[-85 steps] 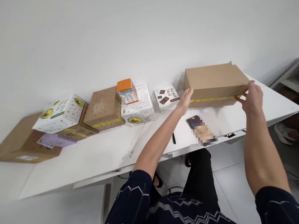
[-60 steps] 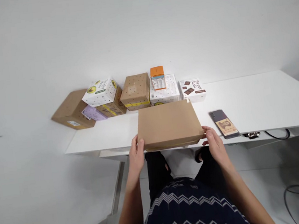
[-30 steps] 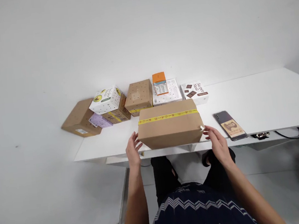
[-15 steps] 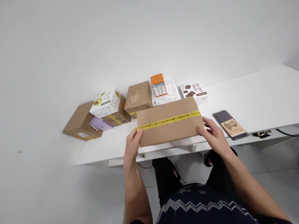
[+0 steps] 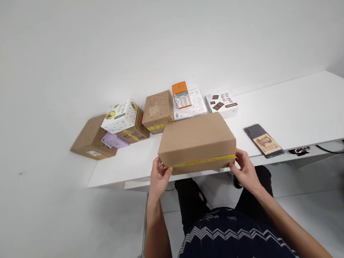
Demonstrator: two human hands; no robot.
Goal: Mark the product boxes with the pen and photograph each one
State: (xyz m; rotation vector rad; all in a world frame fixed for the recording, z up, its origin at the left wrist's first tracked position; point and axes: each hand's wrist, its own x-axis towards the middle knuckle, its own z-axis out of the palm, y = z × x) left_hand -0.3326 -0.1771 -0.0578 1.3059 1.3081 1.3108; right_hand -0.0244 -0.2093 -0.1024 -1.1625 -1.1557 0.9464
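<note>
A plain brown cardboard box (image 5: 196, 136) with a strip of yellow tape along its near side is at the front edge of the white desk. My left hand (image 5: 160, 177) grips its near left corner, thumb on the taped side. At the near right corner, my right hand (image 5: 245, 170) holds the box the same way, its thumb on the front face and its other fingers around the side. The box is tilted so that both its top and its taped side show. Its underside is hidden.
Behind the box stand a dotted brown box (image 5: 157, 110), an orange box (image 5: 180, 94) on a white box (image 5: 198, 104), and a chocolate-print box (image 5: 223, 104). Left are an avocado-print box (image 5: 120, 116), a lilac box (image 5: 115, 140) and a brown carton (image 5: 89, 135). A phone (image 5: 263, 140) lies right.
The cardboard box has tipped, so its untaped face now shows on top and the yellow tape sits lower, on the near side. Both hands have moved down slightly with it.
</note>
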